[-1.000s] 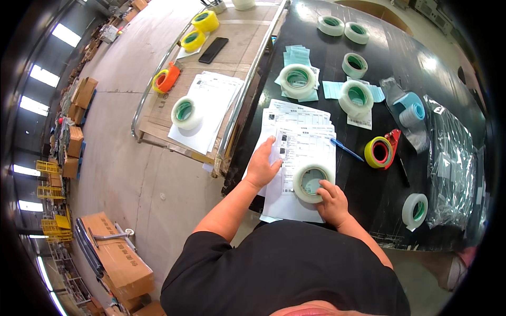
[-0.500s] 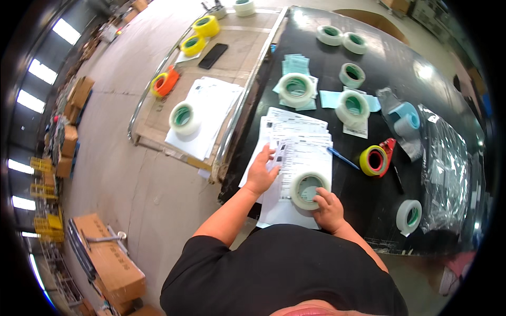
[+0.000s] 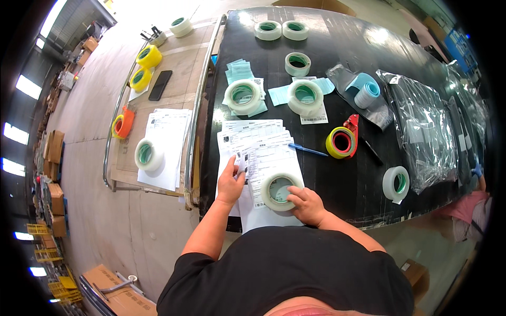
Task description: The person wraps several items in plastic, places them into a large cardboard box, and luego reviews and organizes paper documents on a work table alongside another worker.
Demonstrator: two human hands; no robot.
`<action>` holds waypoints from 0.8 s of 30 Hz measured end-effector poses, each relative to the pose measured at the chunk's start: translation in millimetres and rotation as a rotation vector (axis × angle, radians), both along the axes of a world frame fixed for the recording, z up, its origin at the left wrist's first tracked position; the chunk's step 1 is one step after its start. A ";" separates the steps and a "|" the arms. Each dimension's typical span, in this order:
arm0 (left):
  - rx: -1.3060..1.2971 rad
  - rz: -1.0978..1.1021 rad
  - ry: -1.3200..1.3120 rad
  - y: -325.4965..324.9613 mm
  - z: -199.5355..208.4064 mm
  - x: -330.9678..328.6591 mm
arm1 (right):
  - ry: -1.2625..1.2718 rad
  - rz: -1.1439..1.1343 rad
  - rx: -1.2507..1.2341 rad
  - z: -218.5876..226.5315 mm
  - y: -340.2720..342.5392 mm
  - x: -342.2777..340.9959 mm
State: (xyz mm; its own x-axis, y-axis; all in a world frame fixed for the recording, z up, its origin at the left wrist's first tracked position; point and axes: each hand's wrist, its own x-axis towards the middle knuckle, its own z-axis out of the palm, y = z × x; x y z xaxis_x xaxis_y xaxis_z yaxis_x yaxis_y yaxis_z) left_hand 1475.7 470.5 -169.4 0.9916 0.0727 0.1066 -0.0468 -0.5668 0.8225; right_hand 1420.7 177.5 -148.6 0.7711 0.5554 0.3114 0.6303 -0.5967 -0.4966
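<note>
A spread of printed paper sheets [image 3: 270, 158] lies at the near edge of the black table, with a roll of clear tape [image 3: 265, 196] on top. My right hand [image 3: 308, 206] grips the right rim of this roll, fingertips curled over into its hole. At the left side of the sheets, my left hand [image 3: 230, 183] has a sheet's edge between its thumb and fingers. A blue pen [image 3: 308, 150] lies just right of the papers. Farther right rests a red tape dispenser [image 3: 352, 126] with a yellow roll, beside a black pen [image 3: 372, 151].
Tape rolls on pale blue labels [image 3: 278, 96] stand beyond the papers. Clear plastic bags [image 3: 421, 134] cover the right side. A cart [image 3: 171, 100] on the left bears a phone [image 3: 160, 85], papers and tape rolls. Another person's arm [image 3: 482, 181] shows at far right.
The view has turned, so the table sits further left. My left thumb and fingers have drawn together on a sheet's edge. My right hand stays at the tape roll.
</note>
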 end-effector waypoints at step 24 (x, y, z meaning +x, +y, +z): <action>-0.017 0.074 0.139 10.8 0.8 26.1 | 0.009 -0.232 0.230 17.8 -17.7 -4.6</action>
